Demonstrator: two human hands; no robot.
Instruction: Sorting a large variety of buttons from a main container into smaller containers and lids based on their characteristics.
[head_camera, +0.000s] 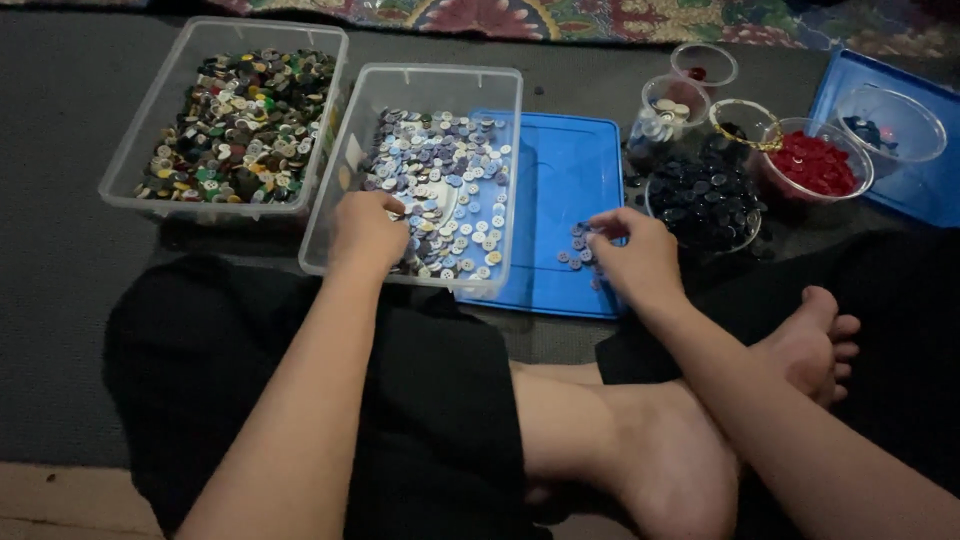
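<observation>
Nearest the camera are the person's crossed legs in black cloth and a bare foot (800, 345), so the containers on the dark floor mat (70, 300) all sit within arm's reach. The landmark is the blue lid (560, 170), lying flat and seemingly used as a tray.

Just left of the lid, partly over its edge, stands a clear bin (500, 180) of pale blue and white buttons (445, 185). The left hand (365, 232) reaches into its near end, fingers curled down among the buttons; whether its grip has closed on any I cannot tell. Further left of the lid is a second clear bin (135, 150) of mixed dark buttons.

On the lid's near right part lies a small cluster of bluish buttons (575, 250). The right hand (630, 250) rests there, its grip nearly closed, fingertips pinching at or touching that cluster.

Right of the lid stand bowls of dark buttons (705, 200) and red buttons (812, 165), apparently sorted by colour.
</observation>
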